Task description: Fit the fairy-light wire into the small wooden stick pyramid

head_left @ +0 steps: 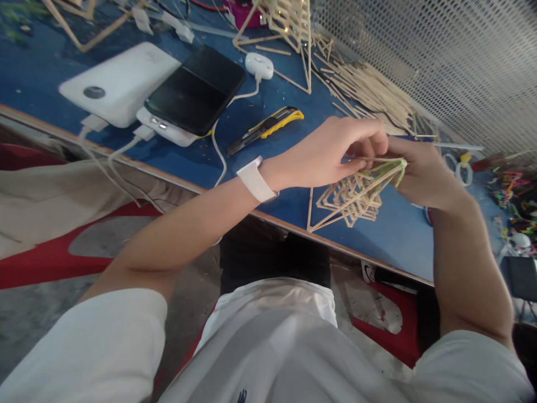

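Note:
Over the blue table, my left hand [335, 151] comes in from the left, a white band [256, 180] round its wrist. Its thumb and fingers are pinched together at a thin stick by green strands [380, 170]. My right hand [423, 168] curls at the pointed tip of a wooden stick frame [352, 204], where the strands are wrapped; its fingertips are mostly hidden. Stacked angular stick layers make up the frame, which hangs below my hands near the table's front edge.
A yellow and black cutter [266, 130] lies left of my hands. Beyond it are a black phone [197, 87], a white power bank [119, 81] and cables. Loose sticks [373, 92] lie by the perforated metal panel [428, 56]. Another stick frame [309, 61] stands behind.

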A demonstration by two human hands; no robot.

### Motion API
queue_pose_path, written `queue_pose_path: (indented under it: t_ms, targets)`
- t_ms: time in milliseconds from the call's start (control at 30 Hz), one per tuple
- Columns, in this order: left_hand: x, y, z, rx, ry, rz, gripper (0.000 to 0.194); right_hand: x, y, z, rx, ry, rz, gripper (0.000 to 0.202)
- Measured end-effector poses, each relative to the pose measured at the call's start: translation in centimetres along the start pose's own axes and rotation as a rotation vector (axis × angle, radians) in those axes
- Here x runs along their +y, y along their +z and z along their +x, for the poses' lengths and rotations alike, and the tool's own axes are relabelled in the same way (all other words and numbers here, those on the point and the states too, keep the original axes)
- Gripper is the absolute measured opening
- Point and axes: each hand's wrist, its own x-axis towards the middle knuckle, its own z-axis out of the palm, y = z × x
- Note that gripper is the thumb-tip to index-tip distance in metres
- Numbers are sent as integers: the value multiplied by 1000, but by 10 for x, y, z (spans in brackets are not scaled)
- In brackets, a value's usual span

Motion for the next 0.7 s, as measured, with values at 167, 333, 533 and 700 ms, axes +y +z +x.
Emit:
queue_pose_path:
  t_ms: [167, 333, 533, 700]
  targets:
    - [0, -3, -1, -23, 19, -29, 18, 18, -2, 14, -96, 9, -31, 41]
    - [3, -5, 2, -40, 23, -86, 29, 40, -2, 7, -58, 63, 156, 43]
    - [7, -6, 2, -36, 4, -72, 40, 48, -1, -5, 187, -9, 356, 20]
    - [12, -11, 0, -34, -4, -57, 42, 34, -11, -6, 227, -100, 231, 15]
